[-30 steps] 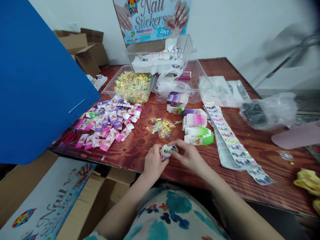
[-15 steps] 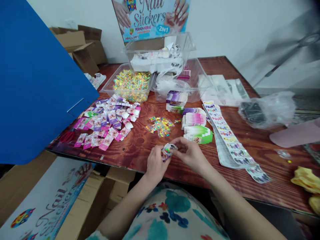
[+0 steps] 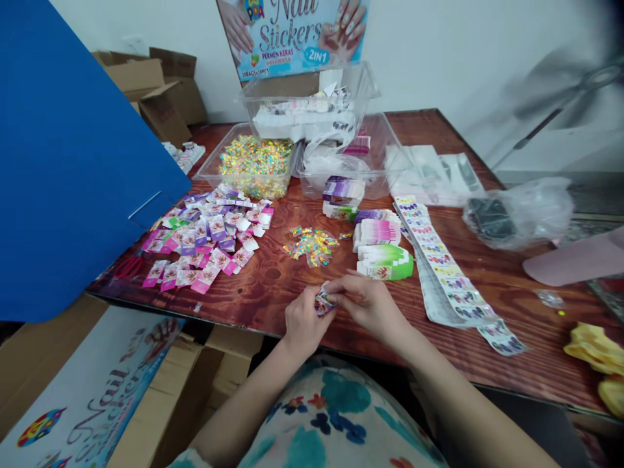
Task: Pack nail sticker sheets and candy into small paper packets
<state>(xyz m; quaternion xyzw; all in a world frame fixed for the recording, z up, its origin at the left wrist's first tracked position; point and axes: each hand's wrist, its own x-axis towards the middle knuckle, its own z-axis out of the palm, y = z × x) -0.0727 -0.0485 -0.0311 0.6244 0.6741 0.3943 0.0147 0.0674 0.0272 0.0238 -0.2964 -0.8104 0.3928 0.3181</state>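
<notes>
My left hand is closed around a small printed carton near the table's front edge. The fingers of my right hand are pinched at the carton's upper end, and what they grip there is mostly hidden. Just beyond my hands lies a small heap of shiny candy sachets. To the right of that heap stand stacks of flat cartons, with a green stack closest and a pink stack behind it. A long strip of nail stickers stretches across the table to the right.
Many small cartons are piled on the left, beside red scissors. Clear plastic bins stand at the back. A blue panel juts in from the left. A pink bottle and yellow wrappers lie at the right.
The sticker piece and candy sachet that showed at the carton's top are now mostly out of sight. My right fingers have closed in over the carton's opening.
</notes>
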